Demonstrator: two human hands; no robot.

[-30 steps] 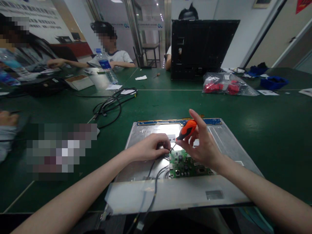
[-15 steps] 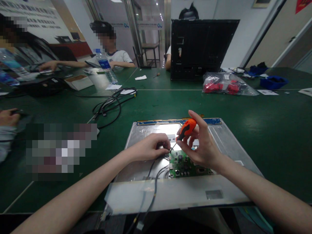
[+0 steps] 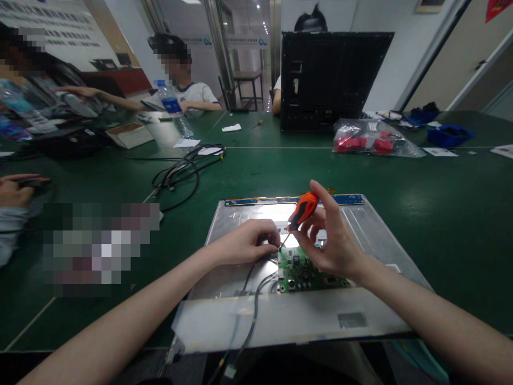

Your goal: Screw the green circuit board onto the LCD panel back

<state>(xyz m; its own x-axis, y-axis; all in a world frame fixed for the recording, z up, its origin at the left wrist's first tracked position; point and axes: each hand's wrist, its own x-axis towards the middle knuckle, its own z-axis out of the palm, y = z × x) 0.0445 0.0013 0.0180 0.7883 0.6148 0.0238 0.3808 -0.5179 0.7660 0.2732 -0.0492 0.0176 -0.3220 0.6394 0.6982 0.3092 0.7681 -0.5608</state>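
Note:
A metal display panel lies face down on the green table in front of me. A small green circuit board sits on it near my edge, with grey cables running off toward me. My right hand pinches an orange-handled screwdriver, its tip angled down at the board's upper left corner. My left hand is closed beside that tip, fingers pinched on something too small to make out.
An upright black monitor back stands at the far side, a bag of red parts to its right. Black cables coil at the left. A water bottle and other people's arms are at the far left.
The screwdriver handle has tipped slightly left and up in my right hand. My left hand has stayed in place. A person's arm at far left has shifted.

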